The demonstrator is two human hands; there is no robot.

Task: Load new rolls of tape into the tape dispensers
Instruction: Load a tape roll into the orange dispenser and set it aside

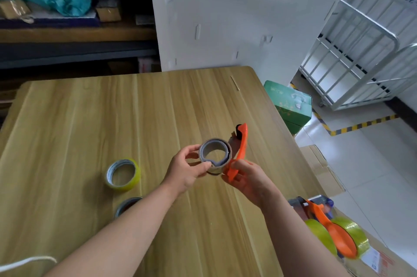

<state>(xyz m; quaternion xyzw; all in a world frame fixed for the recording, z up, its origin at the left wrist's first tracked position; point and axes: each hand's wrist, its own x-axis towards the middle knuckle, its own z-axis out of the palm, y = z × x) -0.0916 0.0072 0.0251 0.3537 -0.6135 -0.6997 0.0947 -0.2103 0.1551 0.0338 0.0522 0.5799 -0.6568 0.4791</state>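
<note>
Above the wooden table my left hand pinches a grey cardboard tape core, its inner layer buckled inward. My right hand grips an orange tape dispenser by its handle, right beside the core and touching it. A full yellow tape roll lies flat on the table to the left. Another roll sits closer to me, half hidden by my left forearm. At the lower right, a second orange dispenser loaded with yellow tape rests on a cardboard box.
A white cord lies at the table's near left edge, and a thin wooden stick near the far right corner. A green box, cardboard boxes and a white metal cart stand right of the table. Shelves stand behind.
</note>
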